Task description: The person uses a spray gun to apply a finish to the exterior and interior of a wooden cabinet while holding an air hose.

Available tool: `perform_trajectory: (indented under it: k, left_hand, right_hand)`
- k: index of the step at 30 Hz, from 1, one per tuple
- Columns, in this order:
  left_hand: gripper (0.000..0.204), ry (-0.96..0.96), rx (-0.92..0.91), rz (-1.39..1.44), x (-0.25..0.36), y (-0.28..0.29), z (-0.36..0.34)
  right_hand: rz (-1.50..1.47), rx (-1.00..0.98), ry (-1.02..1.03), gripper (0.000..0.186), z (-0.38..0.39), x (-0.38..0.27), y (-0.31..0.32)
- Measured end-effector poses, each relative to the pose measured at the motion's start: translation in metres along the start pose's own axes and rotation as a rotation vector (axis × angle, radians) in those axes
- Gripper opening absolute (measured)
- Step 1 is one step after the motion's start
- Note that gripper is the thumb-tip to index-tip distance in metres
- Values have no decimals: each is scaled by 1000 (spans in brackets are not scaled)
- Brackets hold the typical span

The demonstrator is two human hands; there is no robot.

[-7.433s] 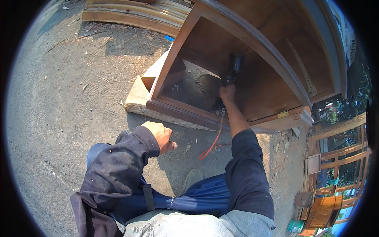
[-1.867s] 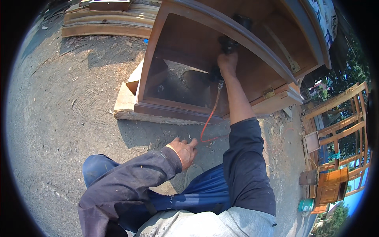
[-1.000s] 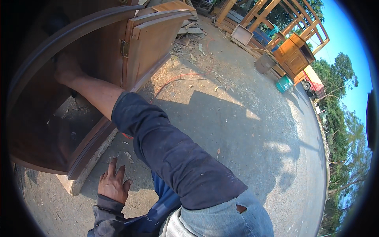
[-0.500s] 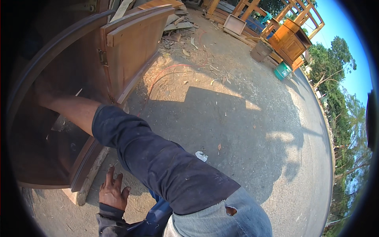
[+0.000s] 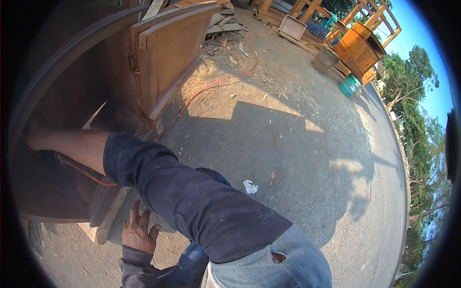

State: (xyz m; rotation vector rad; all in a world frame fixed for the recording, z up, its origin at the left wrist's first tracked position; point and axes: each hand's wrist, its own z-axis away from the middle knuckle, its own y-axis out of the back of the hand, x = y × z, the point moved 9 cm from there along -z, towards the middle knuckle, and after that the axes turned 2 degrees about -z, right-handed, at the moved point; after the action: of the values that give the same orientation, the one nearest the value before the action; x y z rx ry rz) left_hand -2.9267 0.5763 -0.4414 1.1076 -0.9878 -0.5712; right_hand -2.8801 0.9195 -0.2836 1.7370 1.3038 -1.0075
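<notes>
My right hand (image 5: 38,137) reaches deep into the dark interior of a brown wooden cabinet (image 5: 77,77) on the left; its fingers and anything in them are lost in shadow. An orange-red hose (image 5: 98,180) runs up from below my forearm toward that hand. A hinged door (image 5: 170,60) with a brass hinge (image 5: 133,61) stands out from the cabinet's side. My left hand (image 5: 139,233) is low, fingers spread and empty, beside the rough timber (image 5: 113,221) under the cabinet.
Red hose (image 5: 216,82) trails across the dusty ground to scrap boards (image 5: 223,28). Beyond are a timber frame (image 5: 382,19), an orange cabinet (image 5: 357,50), a rusty bin (image 5: 322,61) and a green bucket (image 5: 350,84). A white scrap (image 5: 249,186) lies nearby; a road runs along the right.
The view swung rightward about a second ago. Since then my right hand has moved down and left inside the cabinet; the black spray gun it held earlier is no longer visible. My left hand stays low.
</notes>
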Motion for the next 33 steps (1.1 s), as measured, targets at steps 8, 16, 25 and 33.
perform_trajectory:
  k: [8, 16, 25, 33]
  left_hand:
    - [53, -31, 12, -5, 7, 5, -3]
    - [53, -59, -6, 21, 14, 3, -7]
    - [53, -29, -19, 36, 14, -2, -10]
    - [54, -21, -53, 25, 6, -8, -9]
  right_hand:
    - [324, 6, -4, 35, -6, 0, 49]
    - [1063, -41, 10, 33, -18, 19, 100]
    - [575, 127, -4, 35, -17, 2, 105]
    - [62, 84, 60, 36, -8, -18, 49]
